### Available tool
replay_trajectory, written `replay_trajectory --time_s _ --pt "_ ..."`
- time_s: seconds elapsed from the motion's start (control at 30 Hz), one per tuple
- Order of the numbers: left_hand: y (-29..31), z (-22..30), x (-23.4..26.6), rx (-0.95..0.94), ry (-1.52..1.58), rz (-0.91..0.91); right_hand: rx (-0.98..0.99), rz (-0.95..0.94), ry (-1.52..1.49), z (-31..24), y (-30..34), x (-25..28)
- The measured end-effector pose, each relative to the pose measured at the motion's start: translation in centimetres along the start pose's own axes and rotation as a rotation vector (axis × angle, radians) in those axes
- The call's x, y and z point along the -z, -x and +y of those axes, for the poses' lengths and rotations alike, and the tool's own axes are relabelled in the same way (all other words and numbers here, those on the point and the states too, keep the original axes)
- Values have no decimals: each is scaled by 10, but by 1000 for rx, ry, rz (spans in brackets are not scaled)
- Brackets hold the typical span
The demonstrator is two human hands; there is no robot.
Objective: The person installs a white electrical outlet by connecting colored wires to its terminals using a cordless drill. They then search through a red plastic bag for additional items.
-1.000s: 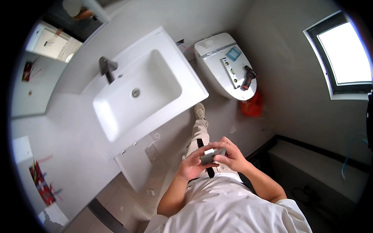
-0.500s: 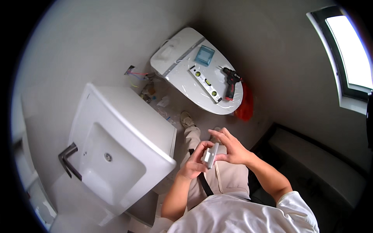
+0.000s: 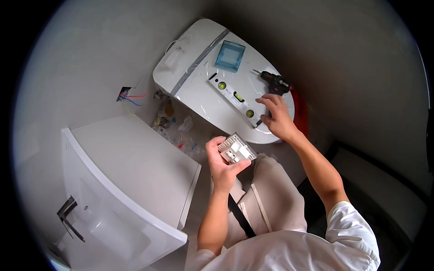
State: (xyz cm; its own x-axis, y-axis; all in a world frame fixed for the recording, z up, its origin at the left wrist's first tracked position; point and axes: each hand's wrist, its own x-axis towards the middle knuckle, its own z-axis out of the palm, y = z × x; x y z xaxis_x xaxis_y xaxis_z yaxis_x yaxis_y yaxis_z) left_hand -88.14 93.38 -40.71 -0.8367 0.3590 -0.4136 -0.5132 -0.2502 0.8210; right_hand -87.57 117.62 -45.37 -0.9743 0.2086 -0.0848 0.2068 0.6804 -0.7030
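Note:
My left hand (image 3: 220,162) grips a white wall socket or switch module (image 3: 236,152) by its edges, and its back side with terminals faces up. Over the near end of the toilet lid (image 3: 199,86), my right hand (image 3: 276,118) reaches out with thumb and fingers apart. It covers the handle of a black and red cordless drill (image 3: 275,83); whether it touches the handle I cannot tell. Just left of that hand lies a short white spirit level (image 3: 235,100) with green vials. Farther back on the lid sits a translucent blue box-shaped cover (image 3: 230,56).
Red, blue and yellow wires stick out of a wall opening (image 3: 122,94) at the left. Below it stands a white washbasin cabinet (image 3: 135,158) with a dark tap (image 3: 68,212). Scraps and plastic litter (image 3: 174,126) cover the floor between cabinet and toilet. A red bag (image 3: 300,113) lies beside the toilet.
My right hand has let go of the module and moved forward to the drill. The left hand now holds the module alone, its back turned up. My view has shifted toward the toilet.

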Motion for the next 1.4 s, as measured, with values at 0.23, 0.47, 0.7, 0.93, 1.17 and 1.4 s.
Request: replay_trajectory --time_s 0.23,0.47,0.7,0.93,1.17,1.4 --pt "-45 -82 29 -483 -519 59 -248 -262 -934 -24 19 -56" --pt "-41 -108 45 -644 -639 118 -86 -80 -1025 -11 49 -114" --pt "-17 -125 44 -723 -713 205 121 -206 -1108 23 67 -130" --pt "5 -150 16 -789 -680 360 113 127 -1281 21 105 -158" --pt "11 -153 2 -865 -660 339 191 109 -1312 37 100 -144" --pt "14 -136 -1 -639 -216 141 278 -146 -924 26 90 -90"
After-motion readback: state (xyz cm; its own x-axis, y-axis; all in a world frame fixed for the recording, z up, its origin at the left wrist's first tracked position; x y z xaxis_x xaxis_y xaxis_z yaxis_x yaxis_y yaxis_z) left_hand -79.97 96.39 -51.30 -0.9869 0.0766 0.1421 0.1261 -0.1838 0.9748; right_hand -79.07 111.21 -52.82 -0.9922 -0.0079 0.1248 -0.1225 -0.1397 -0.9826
